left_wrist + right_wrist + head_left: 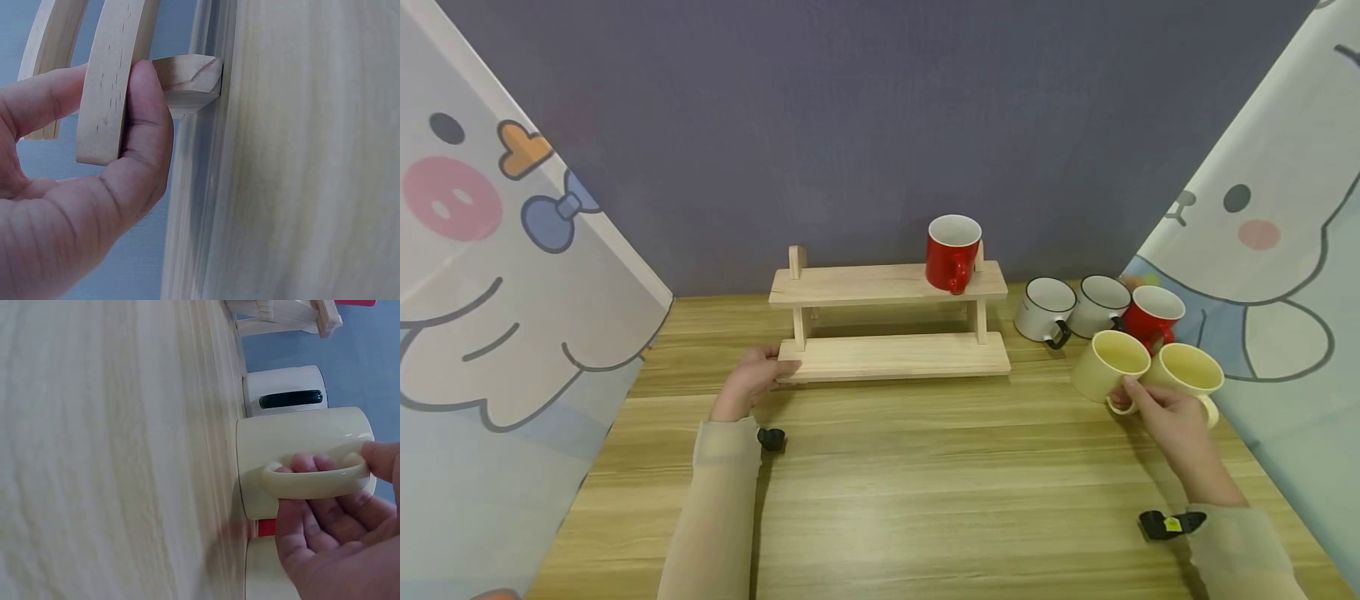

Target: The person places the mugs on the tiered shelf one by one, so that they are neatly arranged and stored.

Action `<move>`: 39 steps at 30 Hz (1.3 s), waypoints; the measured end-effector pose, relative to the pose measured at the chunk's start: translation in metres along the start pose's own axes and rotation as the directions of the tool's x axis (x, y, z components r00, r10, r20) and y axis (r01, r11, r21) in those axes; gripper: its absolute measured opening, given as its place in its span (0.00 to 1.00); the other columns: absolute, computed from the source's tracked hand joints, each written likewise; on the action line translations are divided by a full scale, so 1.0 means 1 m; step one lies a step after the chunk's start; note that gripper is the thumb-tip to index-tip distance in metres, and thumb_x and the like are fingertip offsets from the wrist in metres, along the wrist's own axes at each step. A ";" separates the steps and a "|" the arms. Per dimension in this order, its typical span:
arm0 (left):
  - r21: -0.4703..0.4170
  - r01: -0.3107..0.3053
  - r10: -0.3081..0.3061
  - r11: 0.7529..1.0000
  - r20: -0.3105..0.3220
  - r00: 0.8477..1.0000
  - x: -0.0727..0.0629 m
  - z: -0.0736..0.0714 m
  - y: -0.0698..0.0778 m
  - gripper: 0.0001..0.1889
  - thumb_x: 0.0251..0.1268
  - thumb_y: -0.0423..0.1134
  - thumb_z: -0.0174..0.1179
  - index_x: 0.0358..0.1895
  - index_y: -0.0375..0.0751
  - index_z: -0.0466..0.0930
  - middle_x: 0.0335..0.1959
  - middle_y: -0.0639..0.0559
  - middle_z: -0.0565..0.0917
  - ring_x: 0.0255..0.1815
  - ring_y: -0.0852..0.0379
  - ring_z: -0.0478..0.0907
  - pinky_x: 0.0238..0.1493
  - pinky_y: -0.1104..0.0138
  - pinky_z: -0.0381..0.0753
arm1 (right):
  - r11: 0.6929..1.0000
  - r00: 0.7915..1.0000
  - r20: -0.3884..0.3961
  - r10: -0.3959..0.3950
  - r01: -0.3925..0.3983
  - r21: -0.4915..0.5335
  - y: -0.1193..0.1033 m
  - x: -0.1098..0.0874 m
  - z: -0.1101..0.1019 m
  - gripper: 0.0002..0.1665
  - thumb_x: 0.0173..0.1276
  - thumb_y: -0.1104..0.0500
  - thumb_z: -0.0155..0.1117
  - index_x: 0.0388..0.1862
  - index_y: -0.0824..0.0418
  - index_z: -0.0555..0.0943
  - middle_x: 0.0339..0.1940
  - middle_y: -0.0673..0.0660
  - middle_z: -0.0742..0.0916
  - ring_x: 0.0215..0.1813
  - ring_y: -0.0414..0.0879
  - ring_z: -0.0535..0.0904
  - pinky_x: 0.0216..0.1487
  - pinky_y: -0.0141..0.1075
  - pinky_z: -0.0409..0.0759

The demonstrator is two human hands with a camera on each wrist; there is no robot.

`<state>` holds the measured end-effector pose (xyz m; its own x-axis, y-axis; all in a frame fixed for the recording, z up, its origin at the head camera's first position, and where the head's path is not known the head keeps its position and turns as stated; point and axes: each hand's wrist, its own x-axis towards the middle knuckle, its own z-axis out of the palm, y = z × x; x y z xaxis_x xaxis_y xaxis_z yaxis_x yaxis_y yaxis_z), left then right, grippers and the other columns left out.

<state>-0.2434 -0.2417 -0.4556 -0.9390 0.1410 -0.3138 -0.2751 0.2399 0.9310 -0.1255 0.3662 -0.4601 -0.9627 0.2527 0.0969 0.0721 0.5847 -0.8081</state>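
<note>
My left hand [751,383] pinches the left end of the lower board of a two-tier wooden shelf [895,357]. In the left wrist view, thumb and fingers lie on either face of that board [107,94]. On the right, my right hand [1176,425] holds a pale yellow mug [1099,373] by its handle, the fingers passing through the loop [319,484] in the right wrist view. The mug is upright, close over the table. Just beside it stands a second yellow mug [1187,371], partly behind my right hand.
A red mug [942,260] stands at the right end of the upper board. Two white mugs with black handles [1041,312] and another red mug [1142,321] stand behind the yellow ones. A grey wall [865,133] backs the wooden table [925,483]; printed panels [1300,275] flank it.
</note>
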 end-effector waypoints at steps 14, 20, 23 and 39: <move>0.002 0.003 -0.003 1.000 0.000 1.000 -0.001 -0.002 -0.002 0.32 0.76 0.36 0.59 0.71 0.18 0.59 0.59 0.32 0.74 0.53 0.46 0.77 0.60 0.49 0.75 | 0.960 0.992 0.119 -0.030 -0.005 0.281 0.008 0.009 0.002 0.28 0.82 0.50 0.55 0.49 0.77 0.85 0.38 0.48 0.91 0.40 0.33 0.85 0.42 0.24 0.81; 0.000 0.012 -0.012 1.000 0.006 1.000 -0.001 -0.001 -0.002 0.32 0.76 0.37 0.60 0.72 0.19 0.58 0.60 0.32 0.74 0.54 0.45 0.77 0.61 0.49 0.75 | 0.932 0.994 0.107 -0.030 -0.011 0.362 0.010 0.008 0.006 0.24 0.81 0.53 0.58 0.49 0.76 0.86 0.38 0.49 0.91 0.41 0.33 0.85 0.42 0.24 0.81; -0.004 0.024 -0.024 1.000 -0.001 1.000 0.001 -0.001 -0.002 0.33 0.76 0.38 0.60 0.72 0.19 0.59 0.60 0.33 0.74 0.55 0.45 0.76 0.60 0.50 0.75 | 0.909 0.994 0.097 -0.046 0.002 0.416 0.009 0.005 0.009 0.23 0.80 0.55 0.59 0.48 0.77 0.85 0.38 0.50 0.91 0.41 0.34 0.86 0.42 0.25 0.81; -0.026 0.034 -0.035 0.999 -0.007 0.999 0.001 0.001 0.000 0.33 0.75 0.36 0.60 0.72 0.18 0.57 0.62 0.32 0.72 0.56 0.45 0.75 0.57 0.55 0.76 | 0.888 0.984 0.139 -0.115 0.039 0.457 -0.038 -0.006 0.016 0.22 0.81 0.54 0.58 0.51 0.74 0.85 0.41 0.51 0.91 0.42 0.39 0.84 0.44 0.24 0.79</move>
<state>-0.2445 -0.2404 -0.4564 -0.9303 0.1257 -0.3445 -0.3125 0.2200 0.9241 -0.1265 0.3298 -0.4396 -0.9915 0.0744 0.1071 -0.0926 0.1766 -0.9799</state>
